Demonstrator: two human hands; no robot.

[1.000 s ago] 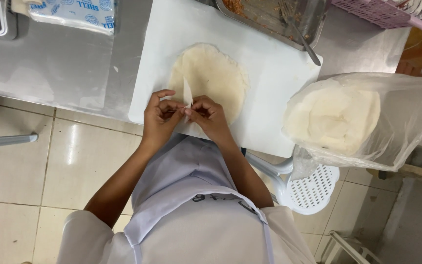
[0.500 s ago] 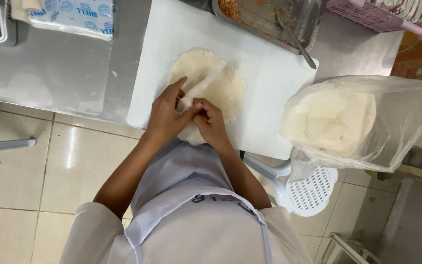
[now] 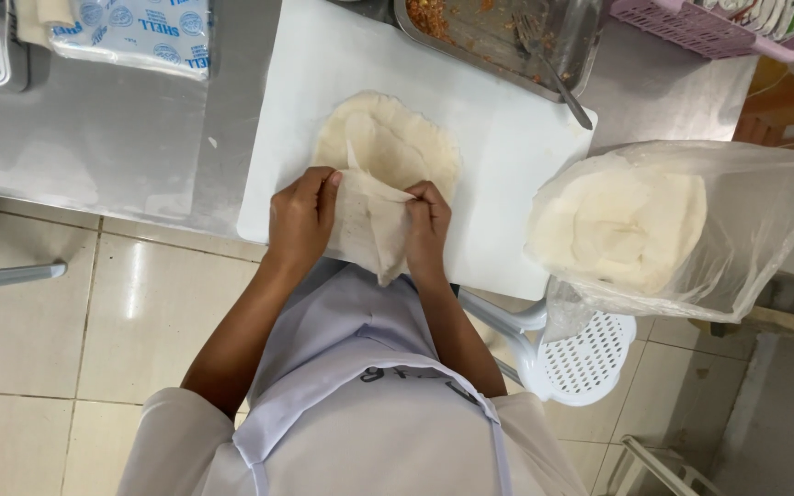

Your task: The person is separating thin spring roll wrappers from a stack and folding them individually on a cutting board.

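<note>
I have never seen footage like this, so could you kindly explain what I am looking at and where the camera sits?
The camera is worn on a person's head and looks straight down, so you see their own arms and apron. There is no machine, only bare hands. The left hand and right hand hold a thin sheet lifted off a stack of wrappers on a white board. Beyond it lies a metal tray with a spoon. On the right, a clear bag holds more wrappers, above a white stool.

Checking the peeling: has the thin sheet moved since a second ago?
Yes. The sheet has come off the stack, toward the board's near edge.
</note>
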